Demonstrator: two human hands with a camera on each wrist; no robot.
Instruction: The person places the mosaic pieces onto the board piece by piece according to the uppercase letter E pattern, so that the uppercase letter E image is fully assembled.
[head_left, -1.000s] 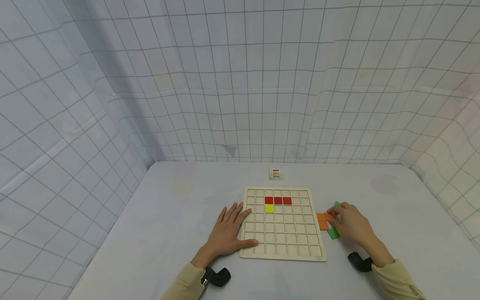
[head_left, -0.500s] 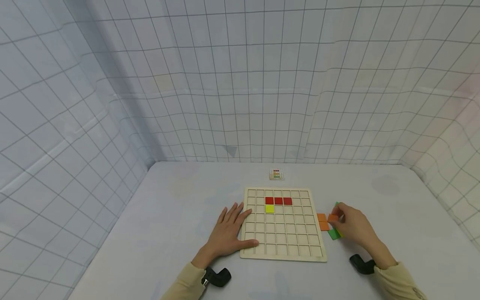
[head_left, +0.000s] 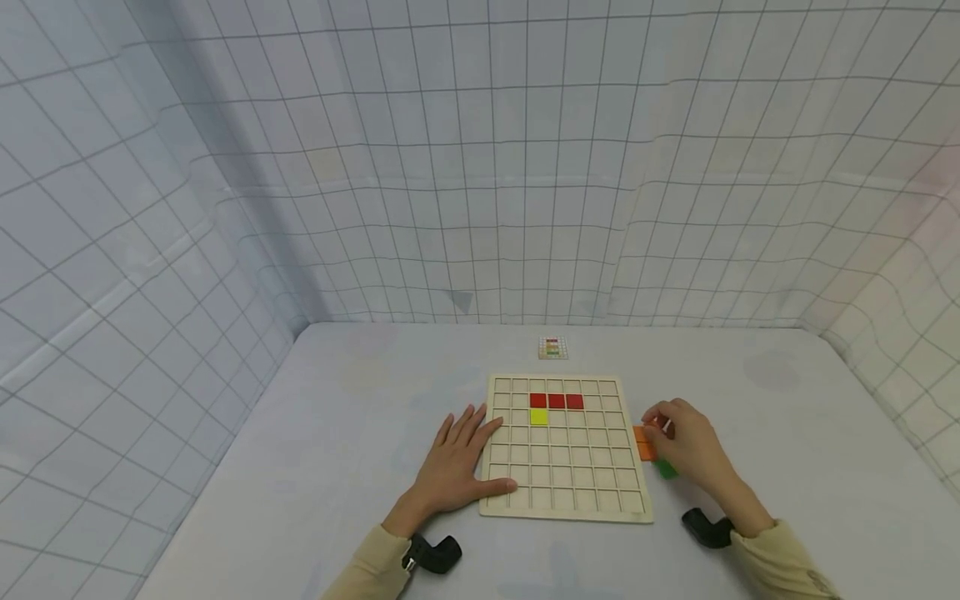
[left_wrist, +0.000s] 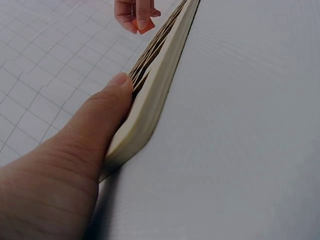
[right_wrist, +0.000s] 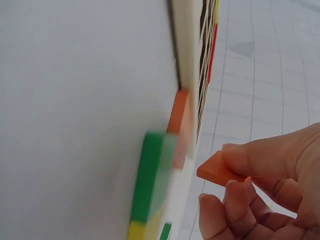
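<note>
My left hand (head_left: 453, 475) lies spread on the left edge of a pale wooden grid board (head_left: 570, 457), fingers straight and thumb over the lower left corner. In the left wrist view the thumb (left_wrist: 100, 110) presses on the board's rim. Just right of the board, my right hand (head_left: 692, 446) pinches an orange square tile (right_wrist: 215, 169) between thumb and fingers, lifted off the table. Below it, other orange tiles (head_left: 647, 452) lie against the board's right edge. A green tile (head_left: 665, 469) sits beside them, and a yellow tile (right_wrist: 136, 231) shows in the right wrist view.
On the board, three red tiles (head_left: 556, 402) stand in a row, with one yellow tile (head_left: 538, 417) under the leftmost. Behind the board lies a small card (head_left: 552, 347) printed with a coloured grid. Grid-patterned white sheets (head_left: 510, 208) enclose the table.
My right hand has lifted the orange tile from the pile and moved slightly left toward the board. The left hand and the board have stayed put.
</note>
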